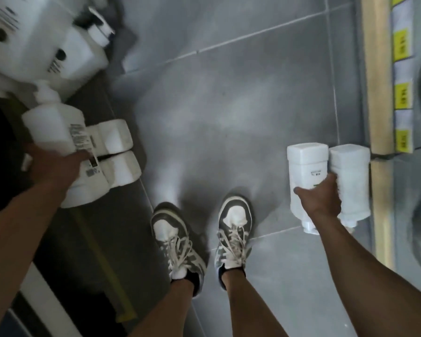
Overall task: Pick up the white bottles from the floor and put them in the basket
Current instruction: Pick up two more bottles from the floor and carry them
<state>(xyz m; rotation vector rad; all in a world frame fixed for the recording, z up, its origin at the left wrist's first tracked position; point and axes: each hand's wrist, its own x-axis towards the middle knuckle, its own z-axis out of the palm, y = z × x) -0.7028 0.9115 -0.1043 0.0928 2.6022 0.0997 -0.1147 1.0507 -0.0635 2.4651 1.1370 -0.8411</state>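
My right hand (322, 195) grips two white rectangular bottles side by side, one on the left (304, 166) and one on the right (350, 171), held above the grey floor with their caps pointing toward me. My left hand (51, 166) is closed on a white bottle with a barcode label (58, 127) at the left. Under and beside it lie more white bottles (117, 152) and large white jugs (41, 37) packed together in a dark container (122, 215) whose rim is hard to make out.
Grey tiled floor (229, 93) fills the middle. My two sneakers (204, 239) stand at the lower centre. A wooden shelf edge (379, 93) with yellow price tags (401, 96) runs down the right side.
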